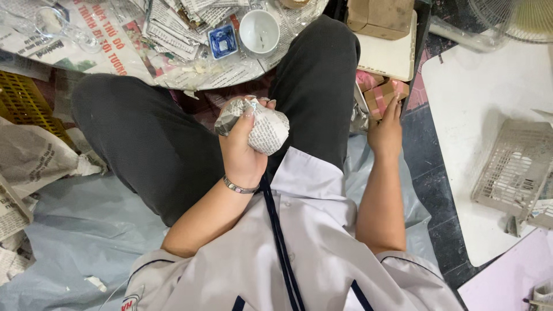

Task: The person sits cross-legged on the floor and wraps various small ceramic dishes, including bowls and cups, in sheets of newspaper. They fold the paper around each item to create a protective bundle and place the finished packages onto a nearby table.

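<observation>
I am seated, looking down at my lap in dark trousers. My left hand (245,147) grips a rounded bundle wrapped in newspaper (266,128), held between my knees. My right hand (385,131) reaches down to the right, fingers extended and touching a small pink and tan box (385,95) on the floor beside my right leg. Whether the fingers have closed on the box cannot be told.
A newspaper-covered table (103,52) holds a white cup (258,31), a small blue square dish (223,41) and clear glasses (55,23). A cardboard box (381,16) on a white board, a grey plastic basket (515,167), a yellow crate (23,103) and loose newspaper (34,158) surround me.
</observation>
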